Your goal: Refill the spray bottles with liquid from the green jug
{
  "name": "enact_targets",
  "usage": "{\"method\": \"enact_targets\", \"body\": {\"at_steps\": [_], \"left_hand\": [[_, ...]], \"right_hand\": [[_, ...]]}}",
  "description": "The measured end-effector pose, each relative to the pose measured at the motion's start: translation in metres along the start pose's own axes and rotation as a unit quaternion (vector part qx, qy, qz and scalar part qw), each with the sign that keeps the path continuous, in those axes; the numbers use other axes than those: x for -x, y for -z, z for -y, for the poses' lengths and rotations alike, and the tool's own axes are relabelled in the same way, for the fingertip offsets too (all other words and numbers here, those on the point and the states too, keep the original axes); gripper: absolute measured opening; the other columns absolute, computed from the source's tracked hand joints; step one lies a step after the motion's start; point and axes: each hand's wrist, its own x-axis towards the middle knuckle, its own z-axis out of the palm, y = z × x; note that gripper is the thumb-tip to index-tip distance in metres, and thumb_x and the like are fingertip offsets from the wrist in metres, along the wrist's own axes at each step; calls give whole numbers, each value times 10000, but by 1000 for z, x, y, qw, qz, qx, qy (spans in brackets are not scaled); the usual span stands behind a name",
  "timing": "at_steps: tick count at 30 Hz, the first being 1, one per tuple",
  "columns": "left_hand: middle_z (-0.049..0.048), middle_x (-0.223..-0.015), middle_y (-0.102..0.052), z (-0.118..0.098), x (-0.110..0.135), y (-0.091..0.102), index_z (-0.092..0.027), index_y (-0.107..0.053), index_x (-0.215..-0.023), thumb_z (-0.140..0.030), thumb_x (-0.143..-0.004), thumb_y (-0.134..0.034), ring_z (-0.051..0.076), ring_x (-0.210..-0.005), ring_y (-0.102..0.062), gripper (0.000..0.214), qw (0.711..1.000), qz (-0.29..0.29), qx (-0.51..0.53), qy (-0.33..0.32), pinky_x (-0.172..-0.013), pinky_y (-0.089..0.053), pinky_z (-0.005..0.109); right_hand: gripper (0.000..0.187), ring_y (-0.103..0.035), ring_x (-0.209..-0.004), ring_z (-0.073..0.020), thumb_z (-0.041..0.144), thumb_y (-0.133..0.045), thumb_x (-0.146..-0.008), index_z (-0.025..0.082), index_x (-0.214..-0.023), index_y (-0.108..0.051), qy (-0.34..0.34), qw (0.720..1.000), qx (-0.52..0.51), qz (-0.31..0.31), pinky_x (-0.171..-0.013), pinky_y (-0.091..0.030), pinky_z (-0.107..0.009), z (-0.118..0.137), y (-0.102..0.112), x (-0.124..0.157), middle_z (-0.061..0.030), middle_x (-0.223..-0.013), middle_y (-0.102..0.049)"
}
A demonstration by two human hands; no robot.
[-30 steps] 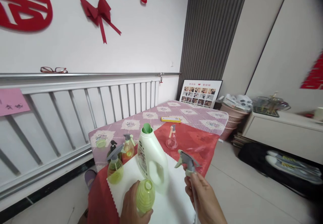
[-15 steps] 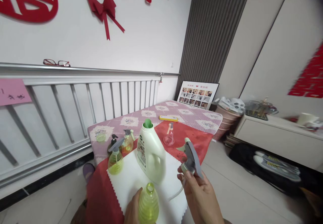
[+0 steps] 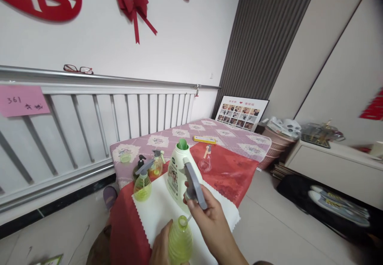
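Note:
My left hand (image 3: 161, 246) is wrapped round a ribbed yellow-green bottle (image 3: 180, 243) with an uncapped neck. A grey spray trigger head (image 3: 196, 187) is pinched in the fingers of my right hand (image 3: 209, 219), above and to the right of that neck. Its thin tube hangs down close beside the bottle's mouth; whether it touches the rim I cannot tell. Right behind stands a large pale green jug (image 3: 176, 177) with a green spout and no cap, partly covered by the trigger head and my right hand. White cloth (image 3: 146, 213) lies beneath the jug.
Left of the jug are a yellow-green spray bottle (image 3: 143, 189), a dark pump bottle (image 3: 140, 163) and a spray bottle with orange liquid (image 3: 156, 167). A clear spray bottle (image 3: 205, 162) is on the red cloth (image 3: 230, 169). Behind it lies a yellow box (image 3: 204, 140).
My right hand has brought the trigger head leftward, in front of the jug, so its tube is now near the bottle's neck. My left hand still holds the bottle.

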Motion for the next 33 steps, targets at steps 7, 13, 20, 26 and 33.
{"method": "enact_targets", "body": {"at_steps": [7, 13, 20, 26, 33], "left_hand": [[196, -1530, -488, 18, 2, -7, -138, -401, -1449, -246, -542, -746, 318, -1427, -457, 977, 999, -8, 19, -30, -1182, -388, 427], [238, -1493, -514, 20, 4, -14, -77, -428, -1393, -188, -521, -710, 340, -1387, -501, 923, 998, -50, 15, -39, -1159, -418, 428], [237, -1473, -533, 19, 2, -12, -59, -453, -1403, -225, -534, -728, 345, -1371, -516, 926, 999, -30, 5, -35, -1155, -421, 424], [206, -1501, -519, 29, 2, -13, -95, -464, -1420, -235, -580, -762, 327, -1394, -495, 901, 998, -23, -1, -65, -1172, -399, 427], [183, -1485, -546, 37, 1, -13, -148, -495, -1417, -315, -640, -794, 326, -1383, -512, 849, 992, -38, -1, -124, -1164, -417, 445]], "right_hand": [[384, -625, -940, -190, 502, -583, -895, 270, -1198, -547, -66, 995, 41, 61, -842, -500, -307, -38, 10, 12, -38, -1059, -667], [398, -627, -998, -204, 557, -500, -945, 298, -1237, -580, -51, 990, 91, 95, -887, -512, -339, -67, 27, 27, -76, -1227, -659], [432, -609, -1197, -243, 535, -471, -969, 339, -1343, -566, -24, 980, 148, 127, -1047, -466, -418, -91, 37, 36, -94, -1325, -656], [454, -640, -1187, -249, 559, -530, -935, 307, -1301, -622, -27, 984, 137, 109, -1048, -483, -400, -93, 46, 39, -105, -1298, -692], [381, -676, -1119, -274, 477, -570, -929, 260, -1220, -687, -14, 974, 183, 129, -1012, -508, -427, -74, 54, 35, -104, -1195, -743]]}}
